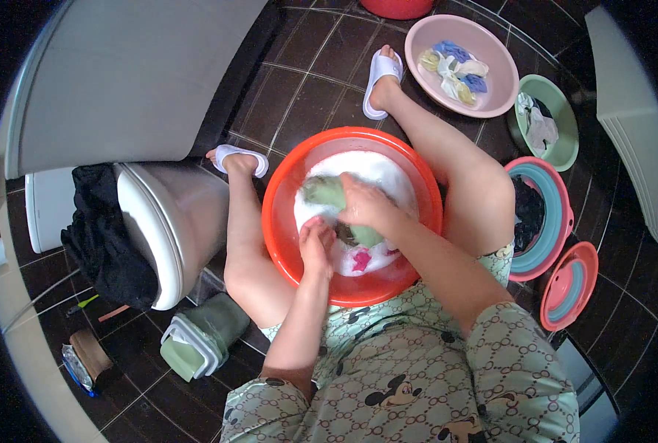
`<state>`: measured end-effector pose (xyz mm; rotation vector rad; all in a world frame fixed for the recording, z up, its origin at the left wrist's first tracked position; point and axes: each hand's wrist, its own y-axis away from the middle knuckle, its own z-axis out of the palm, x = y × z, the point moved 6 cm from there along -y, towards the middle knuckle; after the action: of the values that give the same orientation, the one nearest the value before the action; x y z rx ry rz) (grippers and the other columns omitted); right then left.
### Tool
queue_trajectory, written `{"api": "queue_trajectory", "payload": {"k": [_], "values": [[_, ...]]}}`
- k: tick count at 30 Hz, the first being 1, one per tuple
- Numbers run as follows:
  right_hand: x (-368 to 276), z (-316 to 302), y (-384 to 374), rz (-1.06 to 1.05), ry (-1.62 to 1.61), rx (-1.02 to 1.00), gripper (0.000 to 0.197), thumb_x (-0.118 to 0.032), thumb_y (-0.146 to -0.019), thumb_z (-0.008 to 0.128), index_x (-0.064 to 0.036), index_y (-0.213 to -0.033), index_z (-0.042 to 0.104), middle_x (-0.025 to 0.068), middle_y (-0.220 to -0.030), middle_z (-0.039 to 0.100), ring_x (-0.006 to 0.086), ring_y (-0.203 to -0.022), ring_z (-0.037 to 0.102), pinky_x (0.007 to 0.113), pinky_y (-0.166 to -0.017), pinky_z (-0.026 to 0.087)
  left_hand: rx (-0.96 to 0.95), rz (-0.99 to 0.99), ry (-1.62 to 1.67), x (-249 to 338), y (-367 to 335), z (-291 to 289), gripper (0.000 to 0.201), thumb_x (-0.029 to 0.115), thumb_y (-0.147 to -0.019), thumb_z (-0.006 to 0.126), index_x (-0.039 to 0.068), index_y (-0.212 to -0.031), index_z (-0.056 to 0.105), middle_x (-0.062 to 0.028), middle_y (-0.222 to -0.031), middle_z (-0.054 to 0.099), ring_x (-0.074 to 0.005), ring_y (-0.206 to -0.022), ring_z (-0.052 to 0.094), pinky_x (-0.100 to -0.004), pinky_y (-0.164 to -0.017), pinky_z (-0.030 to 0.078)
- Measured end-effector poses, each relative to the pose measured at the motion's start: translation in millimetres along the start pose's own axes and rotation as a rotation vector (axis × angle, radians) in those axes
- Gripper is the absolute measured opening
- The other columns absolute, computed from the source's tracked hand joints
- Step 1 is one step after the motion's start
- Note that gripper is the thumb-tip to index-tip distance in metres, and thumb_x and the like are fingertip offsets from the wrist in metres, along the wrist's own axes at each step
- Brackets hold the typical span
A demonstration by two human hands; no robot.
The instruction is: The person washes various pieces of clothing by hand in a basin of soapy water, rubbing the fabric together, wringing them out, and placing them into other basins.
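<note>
An orange-red basin (273, 247) stands between my legs, with white suds (366, 166) and wet laundry in it. My right hand (366, 203) is over the middle of the suds, its fingers closed on a light green cloth (329, 192) that spreads out to the left, blurred by motion. More green fabric shows below that hand. My left hand (318, 247) is at the left side of the suds with curled fingers; whatever lies in them is hidden. A bright pink patch of cloth (360, 259) shows near the basin's front wall.
A pink basin (425, 92) and a green basin (567, 151), both with clothes, stand at far right. Nearer are two collapsible basins, one larger (563, 203), one smaller (593, 258). At left are a toilet (168, 277) with black clothing (107, 236) and a bin (222, 325).
</note>
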<state>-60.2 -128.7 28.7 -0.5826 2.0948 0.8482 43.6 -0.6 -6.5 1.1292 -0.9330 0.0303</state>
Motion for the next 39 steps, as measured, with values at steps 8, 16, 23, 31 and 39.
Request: {"api": "queue_trajectory", "payload": {"k": [8, 16, 23, 31, 39], "values": [[99.1, 81.0, -42.5, 0.207, 0.330, 0.103, 0.049, -0.011, -0.079, 0.055, -0.0084, -0.126, 0.042, 0.0226, -0.112, 0.053, 0.0384, -0.096, 0.060, 0.047, -0.078, 0.051, -0.002, 0.360, -0.622, -10.8, -104.3, 28.7, 0.063, 0.007, -0.081, 0.057, 0.004, -0.139, 0.032, -0.0162, -0.134, 0.040, -0.0280, -0.120, 0.042, -0.0355, -0.100, 0.036], [181.4, 142.1, -66.5, 0.457, 0.268, -0.321, 0.035, -0.023, -0.087, 0.045, -0.0045, -0.110, 0.064, 0.0202, -0.113, 0.061, 0.0328, -0.104, 0.060, 0.045, -0.092, 0.044, -0.039, -0.124, -0.792, -63.7, -160.3, -1.2, 0.049, 0.024, -0.082, 0.048, -0.015, -0.111, 0.054, -0.0243, -0.100, 0.062, -0.0328, -0.096, 0.059, -0.0421, -0.079, 0.047], [74.8, 61.4, -58.5, 0.277, 0.084, 0.215, 0.034, -0.022, -0.081, 0.053, -0.0067, -0.109, 0.064, 0.0173, -0.112, 0.061, 0.0334, -0.104, 0.058, 0.043, -0.093, 0.043, -0.079, -0.068, -0.023, -21.1, -112.1, 33.4, 0.048, 0.035, -0.089, 0.051, -0.002, -0.120, 0.053, -0.0167, -0.110, 0.059, -0.0302, -0.097, 0.058, -0.0431, -0.080, 0.049], [-85.6, 14.8, 53.6, -0.320, -0.211, 0.388, 0.014, -0.013, -0.068, 0.063, -0.0137, -0.082, 0.063, 0.0089, -0.086, 0.057, 0.0338, -0.083, 0.060, 0.044, -0.070, 0.049, -0.581, -0.167, 0.135, 13.3, -109.4, 43.5, 0.026, 0.030, -0.087, 0.061, 0.006, -0.096, 0.055, -0.0080, -0.089, 0.061, -0.0220, -0.074, 0.059, -0.0336, -0.074, 0.051], [9.4, -8.9, 7.4, 0.147, -0.081, 0.655, 0.022, -0.036, -0.076, 0.065, -0.0146, -0.082, 0.068, 0.0094, -0.086, 0.066, 0.0304, -0.082, 0.063, 0.042, -0.075, 0.050, -0.215, -0.131, 0.217, 9.8, -19.4, 80.1, 0.045, 0.045, -0.096, 0.039, 0.007, -0.114, 0.054, -0.0102, -0.108, 0.061, -0.0236, -0.095, 0.060, -0.0373, -0.085, 0.050]]}}
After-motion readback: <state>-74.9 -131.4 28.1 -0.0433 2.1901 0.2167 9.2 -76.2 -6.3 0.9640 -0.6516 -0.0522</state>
